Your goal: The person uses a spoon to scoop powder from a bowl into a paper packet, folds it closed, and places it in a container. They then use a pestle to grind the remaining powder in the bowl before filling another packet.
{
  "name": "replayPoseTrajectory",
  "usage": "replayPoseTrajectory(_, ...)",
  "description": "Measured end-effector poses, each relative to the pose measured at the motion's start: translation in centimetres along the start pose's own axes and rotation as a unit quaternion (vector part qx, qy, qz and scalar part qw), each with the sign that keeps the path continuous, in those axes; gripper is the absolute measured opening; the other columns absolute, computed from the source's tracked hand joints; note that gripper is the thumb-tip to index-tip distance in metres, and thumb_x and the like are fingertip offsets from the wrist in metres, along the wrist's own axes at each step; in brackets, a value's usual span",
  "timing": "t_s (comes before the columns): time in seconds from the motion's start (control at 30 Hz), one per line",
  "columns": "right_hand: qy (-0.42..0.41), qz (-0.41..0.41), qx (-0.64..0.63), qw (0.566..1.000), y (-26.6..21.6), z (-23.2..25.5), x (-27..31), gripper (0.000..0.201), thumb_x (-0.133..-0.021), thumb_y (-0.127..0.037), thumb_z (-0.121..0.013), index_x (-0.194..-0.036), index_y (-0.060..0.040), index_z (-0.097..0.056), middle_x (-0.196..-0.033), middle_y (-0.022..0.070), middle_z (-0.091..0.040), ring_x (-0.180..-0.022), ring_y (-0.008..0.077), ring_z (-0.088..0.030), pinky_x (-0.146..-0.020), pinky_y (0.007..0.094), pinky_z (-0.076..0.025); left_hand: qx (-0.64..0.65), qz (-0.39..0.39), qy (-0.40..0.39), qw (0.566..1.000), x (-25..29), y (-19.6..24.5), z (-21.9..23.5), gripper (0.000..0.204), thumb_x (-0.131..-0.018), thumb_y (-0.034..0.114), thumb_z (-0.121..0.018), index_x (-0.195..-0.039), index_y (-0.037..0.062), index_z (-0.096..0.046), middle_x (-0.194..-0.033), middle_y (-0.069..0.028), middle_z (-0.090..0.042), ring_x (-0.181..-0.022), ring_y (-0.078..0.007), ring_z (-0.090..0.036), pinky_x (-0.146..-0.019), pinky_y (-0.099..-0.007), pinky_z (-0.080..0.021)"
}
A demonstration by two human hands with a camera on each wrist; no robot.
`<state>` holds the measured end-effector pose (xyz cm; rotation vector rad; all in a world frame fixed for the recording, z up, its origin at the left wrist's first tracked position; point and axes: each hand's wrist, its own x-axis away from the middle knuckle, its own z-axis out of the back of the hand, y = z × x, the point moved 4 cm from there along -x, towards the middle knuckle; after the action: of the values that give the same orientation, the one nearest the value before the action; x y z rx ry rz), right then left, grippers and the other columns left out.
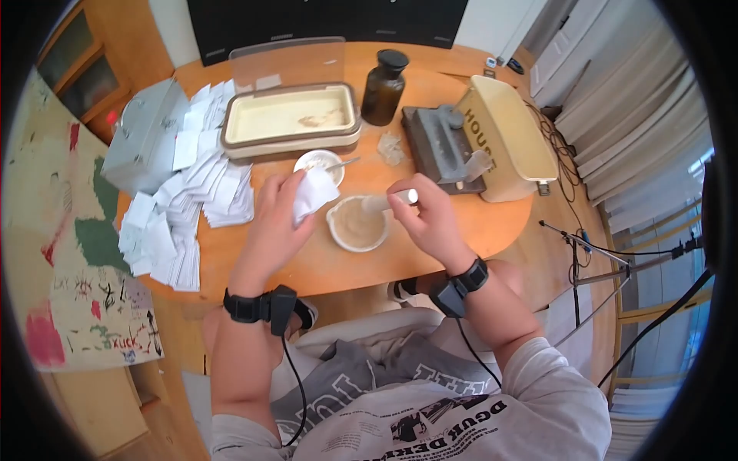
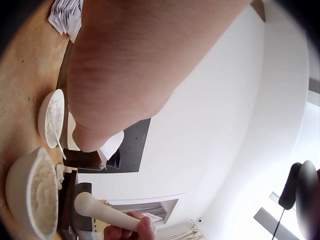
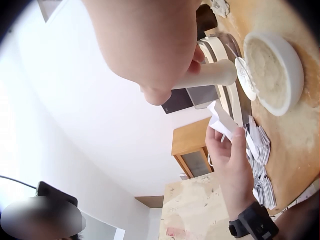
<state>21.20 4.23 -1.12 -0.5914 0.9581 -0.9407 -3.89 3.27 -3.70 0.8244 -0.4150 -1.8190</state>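
Note:
My left hand (image 1: 275, 219) pinches a white paper (image 1: 315, 195) left of the white mortar (image 1: 357, 248). In the right wrist view the paper (image 3: 220, 120) looks folded, between the thumb and fingers of the left hand (image 3: 232, 162). My right hand (image 1: 432, 220) grips a white pestle (image 1: 411, 197), tilted, its wide end over the mortar's right side. The left wrist view has the pestle (image 2: 107, 212) raised clear of the mortar (image 2: 19, 192), which holds pale beige powder. Behind it stands a small white bowl (image 2: 44, 117) of pale powder with a spoon inside.
Stacked white paper packets (image 1: 181, 196) and a silver metal case (image 1: 146, 142) lie at left. Farther back are a cream tray (image 1: 269, 111) and a dark bottle (image 1: 383, 92). A grey device (image 1: 434, 146), a yellow bin (image 1: 511, 142) and crumpled plastic (image 1: 390, 148) stand rightward.

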Motion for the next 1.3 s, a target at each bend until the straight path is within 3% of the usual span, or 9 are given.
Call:
replayPoseTrajectory(0.13, 0.071, -0.1, -0.128, 0.984, 2.7, 0.3, 0.5, 0.012, -0.097, -0.011, -0.067, -0.102, 0.0008, -0.066, -0.089, 0.008, -0.067, -0.076, 0.0137, -0.068, -0.066, 0.0256, -0.053, 0.007, 0.013, 0.007, 1.0, 0.2, -0.6, -0.3, 0.064, -0.083, 0.007, -0.07, -0.142, 0.0016, -0.045, -0.13, -0.0208, -0.047, -0.123, -0.0414, -0.048, -0.107, -0.0459, -0.041)
replayPoseTrajectory(0.27, 0.248, -0.053, -0.128, 0.959, 5.0, 5.3, -1.3, 0.023, -0.099, -0.011, -0.065, -0.118, 0.0006, -0.066, -0.093, 0.0084, -0.071, -0.077, 0.0102, -0.069, -0.064, 0.0249, -0.053, 0.02, 0.021, 0.008, 1.0, 0.1, -0.8, -0.2, 0.064, -0.084, 0.008, -0.07, -0.143, 0.0026, -0.045, -0.13, -0.0203, -0.047, -0.123, -0.0412, -0.048, -0.107, -0.0464, -0.041)
replayPoseTrajectory(0.4, 0.261, -0.142, -0.034, 0.954, 7.2, 7.8, -2.8, 0.029, -0.099, -0.014, -0.065, -0.124, -0.0008, -0.066, -0.088, 0.0083, -0.072, -0.073, 0.0099, -0.069, -0.061, 0.0246, -0.053, 0.014, 0.023, 0.001, 1.0, 0.1, -1.3, -0.3, 0.064, -0.085, 0.008, -0.07, -0.144, 0.0028, -0.044, -0.13, -0.0203, -0.047, -0.123, -0.0412, -0.048, -0.106, -0.0466, -0.041)
replayPoseTrajectory(0.63, 0.208, -0.176, 0.063, 0.96, 9.2, 7.7, -2.9, 0.033, -0.096, -0.017, -0.068, -0.126, -0.0032, -0.067, -0.076, 0.0064, -0.066, -0.063, 0.0108, -0.064, -0.058, 0.0273, -0.048, 0.025, 0.008, 0.019, 0.999, 0.7, -1.9, 0.3, 0.064, -0.084, 0.007, -0.069, -0.143, 0.001, -0.044, -0.129, -0.0207, -0.047, -0.122, -0.0405, -0.05, -0.105, -0.0439, -0.043)
replayPoseTrajectory(0.7, 0.176, -0.084, 0.273, 0.942, 8.4, 7.9, -2.8, 0.03, -0.092, -0.015, -0.071, -0.119, -0.0035, -0.07, -0.075, 0.0117, -0.067, -0.065, 0.0207, -0.065, -0.063, 0.0336, -0.052, 0.031, 0.011, 0.022, 0.999, 0.9, -2.2, 0.5, 0.064, -0.084, 0.007, -0.069, -0.143, 0.0007, -0.044, -0.13, -0.0206, -0.046, -0.122, -0.0403, -0.05, -0.105, -0.0426, -0.043)
replayPoseTrajectory(0.93, 0.125, -0.073, 0.312, 0.939, 7.8, 8.1, -1.4, 0.025, -0.089, -0.015, -0.074, -0.111, -0.0052, -0.07, -0.069, 0.012, -0.065, -0.061, 0.0285, -0.063, -0.06, 0.0375, -0.051, 0.05, 0.001, 0.053, 0.997, 0.9, -2.4, 1.5, 0.063, -0.084, 0.008, -0.07, -0.141, -0.0007, -0.046, -0.126, -0.0223, -0.048, -0.118, -0.041, -0.052, -0.104, -0.0446, -0.043)
replayPoseTrajectory(1.13, 0.133, -0.069, 0.311, 0.938, 2.5, 4.0, -1.7, 0.021, -0.093, -0.015, -0.068, -0.112, -0.0065, -0.07, -0.067, 0.0111, -0.065, -0.056, 0.0229, -0.059, -0.057, 0.0358, -0.049, 0.064, 0.023, 0.037, 0.997, 1.1, -2.8, 1.7, 0.067, -0.082, 0.007, -0.07, -0.143, 0.0011, -0.043, -0.13, -0.0219, -0.046, -0.123, -0.0415, -0.049, -0.106, -0.0456, -0.043)
replayPoseTrajectory(1.2, -0.001, -0.073, 0.229, 0.971, 2.2, -0.2, -3.2, 0.023, -0.095, -0.018, -0.066, -0.113, -0.0047, -0.069, -0.077, 0.0146, -0.069, -0.064, 0.0259, -0.065, -0.062, 0.0366, -0.052, 0.063, 0.012, 0.033, 0.997, 0.9, -3.2, 1.3, 0.069, -0.08, 0.005, -0.069, -0.144, 0.0017, -0.042, -0.132, -0.022, -0.045, -0.124, -0.042, -0.048, -0.107, -0.046, -0.043)
replayPoseTrajectory(1.3, -0.048, -0.043, 0.195, 0.979, 5.5, -4.1, -6.9, 0.028, -0.096, -0.026, -0.066, -0.111, -0.0017, -0.07, -0.088, 0.0181, -0.071, -0.077, 0.0292, -0.07, -0.07, 0.0382, -0.054, 0.063, 0.028, 0.021, 0.997, 0.9, -3.4, 1.2, 0.07, -0.078, 0.001, -0.068, -0.144, 0.0018, -0.042, -0.133, -0.0214, -0.044, -0.124, -0.0424, -0.048, -0.107, -0.0462, -0.042)
